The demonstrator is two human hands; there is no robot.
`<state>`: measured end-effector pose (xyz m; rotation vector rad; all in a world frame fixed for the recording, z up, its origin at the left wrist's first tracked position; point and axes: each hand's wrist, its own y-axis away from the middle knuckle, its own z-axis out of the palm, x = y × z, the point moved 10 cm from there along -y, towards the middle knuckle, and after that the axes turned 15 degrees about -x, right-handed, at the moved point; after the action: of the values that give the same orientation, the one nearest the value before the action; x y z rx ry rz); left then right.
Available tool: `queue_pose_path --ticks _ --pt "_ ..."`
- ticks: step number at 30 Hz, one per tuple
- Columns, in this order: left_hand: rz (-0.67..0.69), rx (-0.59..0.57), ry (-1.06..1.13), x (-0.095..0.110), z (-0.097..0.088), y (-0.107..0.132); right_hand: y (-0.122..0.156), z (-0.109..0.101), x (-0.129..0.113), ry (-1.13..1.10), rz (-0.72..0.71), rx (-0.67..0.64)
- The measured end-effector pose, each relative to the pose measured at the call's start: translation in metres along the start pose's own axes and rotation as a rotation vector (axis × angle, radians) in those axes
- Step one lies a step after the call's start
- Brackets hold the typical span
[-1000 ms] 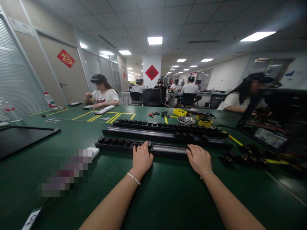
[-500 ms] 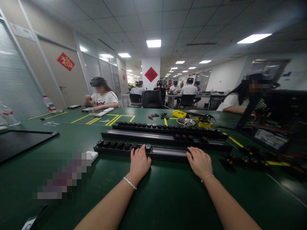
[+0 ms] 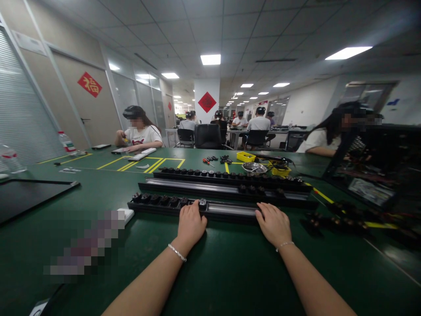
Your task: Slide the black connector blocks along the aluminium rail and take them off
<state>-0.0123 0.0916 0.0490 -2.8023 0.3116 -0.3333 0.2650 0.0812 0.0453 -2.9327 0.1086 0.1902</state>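
Note:
A long black rail (image 3: 226, 210) with a silver groove lies across the green table in front of me, several black socket modules (image 3: 158, 199) seated in its left part. My left hand (image 3: 190, 224) rests at the rail's near edge, fingers bent onto the last module (image 3: 203, 202) in the row. My right hand (image 3: 272, 224) lies palm down by the rail's bare right stretch, fingers curled on its edge. Two more black rails (image 3: 226, 184) with modules lie parallel just behind.
Loose black modules (image 3: 332, 221) lie at the right beside a dark framed case (image 3: 378, 166). Yellow bins (image 3: 246, 156) and a metal dish (image 3: 255, 167) stand farther back. A black tray (image 3: 29, 193) sits at left. Seated people work at this table and beyond.
Both hands have stayed on the near rail; the view shifted slightly, and my left hand moved a little leftward along the rail.

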Motion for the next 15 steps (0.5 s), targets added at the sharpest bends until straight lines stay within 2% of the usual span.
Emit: queue_pose_path --ticks 5,10,15 --pt "-0.012 -0.012 0.037 -0.0032 -0.0004 -0.0016 -0.0006 0.0010 0.0004 0.006 -0.002 0.003" --pt "0.001 -0.040 0.119 0.0017 -0.0007 -0.0023 -0.0012 0.0023 0.0017 0.001 0.003 0.002" --pt "-0.013 -0.045 0.110 0.0046 0.0015 -0.0012 -0.0018 0.0033 0.0021 0.007 0.003 -0.001"
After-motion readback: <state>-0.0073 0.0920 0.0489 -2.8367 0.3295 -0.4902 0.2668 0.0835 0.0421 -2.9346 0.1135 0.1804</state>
